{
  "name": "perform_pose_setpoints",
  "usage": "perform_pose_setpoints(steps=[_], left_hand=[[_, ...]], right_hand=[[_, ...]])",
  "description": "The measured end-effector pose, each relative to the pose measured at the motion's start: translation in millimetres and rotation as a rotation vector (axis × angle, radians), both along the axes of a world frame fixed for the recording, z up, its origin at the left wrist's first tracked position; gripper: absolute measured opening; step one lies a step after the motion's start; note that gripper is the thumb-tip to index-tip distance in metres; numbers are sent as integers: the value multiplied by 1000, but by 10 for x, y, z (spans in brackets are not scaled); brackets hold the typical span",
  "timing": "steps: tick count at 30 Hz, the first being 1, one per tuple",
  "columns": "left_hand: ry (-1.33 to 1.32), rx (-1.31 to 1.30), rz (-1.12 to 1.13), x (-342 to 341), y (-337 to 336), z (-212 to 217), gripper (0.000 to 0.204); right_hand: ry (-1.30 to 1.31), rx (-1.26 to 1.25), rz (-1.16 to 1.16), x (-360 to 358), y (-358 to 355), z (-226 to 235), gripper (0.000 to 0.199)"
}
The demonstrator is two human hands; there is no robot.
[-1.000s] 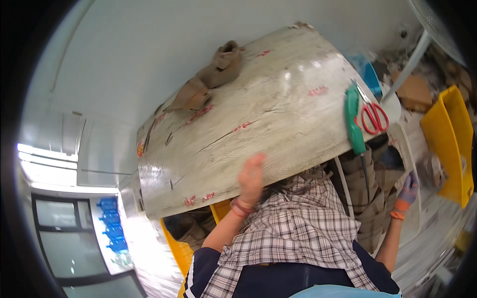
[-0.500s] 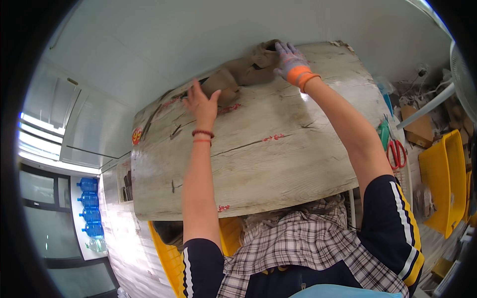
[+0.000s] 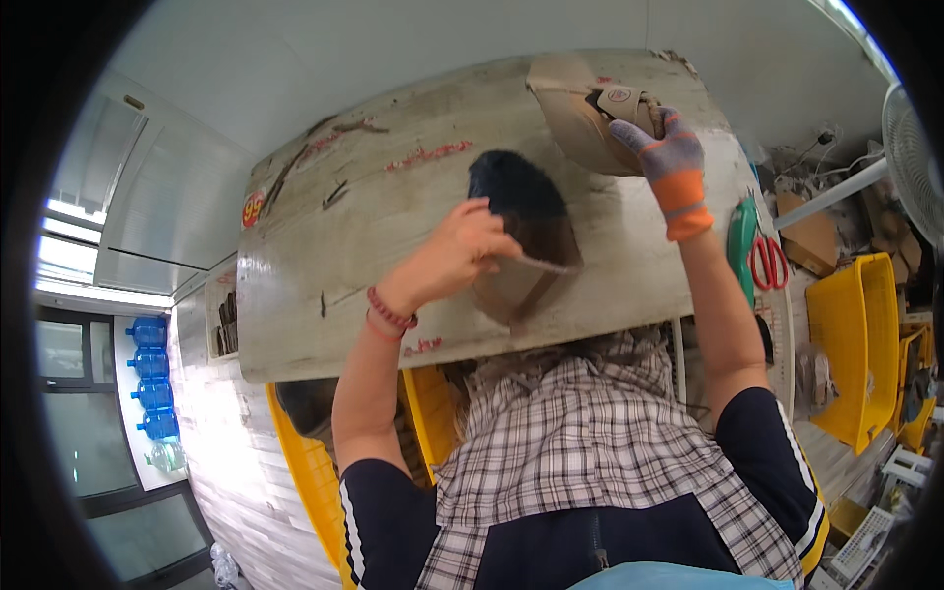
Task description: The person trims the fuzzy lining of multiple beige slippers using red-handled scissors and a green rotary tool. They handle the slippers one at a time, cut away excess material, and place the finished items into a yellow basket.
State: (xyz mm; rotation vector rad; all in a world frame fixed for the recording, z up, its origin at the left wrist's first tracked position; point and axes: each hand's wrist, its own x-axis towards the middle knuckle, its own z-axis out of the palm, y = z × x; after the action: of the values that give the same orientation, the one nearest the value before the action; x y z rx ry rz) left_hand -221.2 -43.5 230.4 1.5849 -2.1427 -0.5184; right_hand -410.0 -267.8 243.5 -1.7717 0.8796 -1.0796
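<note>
My bare left hand (image 3: 457,246), with a beaded bracelet at the wrist, pinches the edge of a brown piece with a dark fuzzy side (image 3: 516,192). This piece looks like a shoe upper and is blurred by motion over the middle of the table. At the far right of the table, my right hand (image 3: 674,143), in a grey and orange glove, is closed on a tan shoe upper (image 3: 580,128). The tan piece carries a small light patch. Part of its near edge is hidden behind the gloved fingers.
The worn wood-grain table (image 3: 374,256) meets a pale wall. Right of it lie red-handled scissors (image 3: 769,264) and a green tool (image 3: 742,246). Yellow crates (image 3: 855,344) and a white fan (image 3: 910,138) stand farther right. Another yellow crate (image 3: 305,462) sits below the table's left side.
Both hands have come back from the table's far edge, where the brown pieces lay together. The two pieces are now apart, one in each hand, the left one drawn toward me.
</note>
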Motion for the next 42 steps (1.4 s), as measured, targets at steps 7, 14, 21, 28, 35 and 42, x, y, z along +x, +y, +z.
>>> perform_pose_setpoints(steps=[7, 14, 21, 28, 35, 42], left_hand=[[207, -812, 1043, -732, -10, -542, 22], [1987, -175, 956, -1278, 251, -961, 25], [1408, -559, 715, -1111, 291, -967, 35], [1034, -605, 830, -1030, 508, -1106, 23], [-209, -755, 948, -856, 811, -849, 17], [-299, -516, 777, -1203, 769, -758, 24]], right_hand=[[377, 20, 47, 32, 973, -615, 69], [-202, 538, 350, -119, 837, -508, 31], [-394, 799, 346, -520, 785, -603, 25], [-493, 715, 223, -574, 1243, -521, 27], [157, 44, 81, -703, 1390, -748, 25], [755, -459, 137, -601, 1511, -1079, 28]])
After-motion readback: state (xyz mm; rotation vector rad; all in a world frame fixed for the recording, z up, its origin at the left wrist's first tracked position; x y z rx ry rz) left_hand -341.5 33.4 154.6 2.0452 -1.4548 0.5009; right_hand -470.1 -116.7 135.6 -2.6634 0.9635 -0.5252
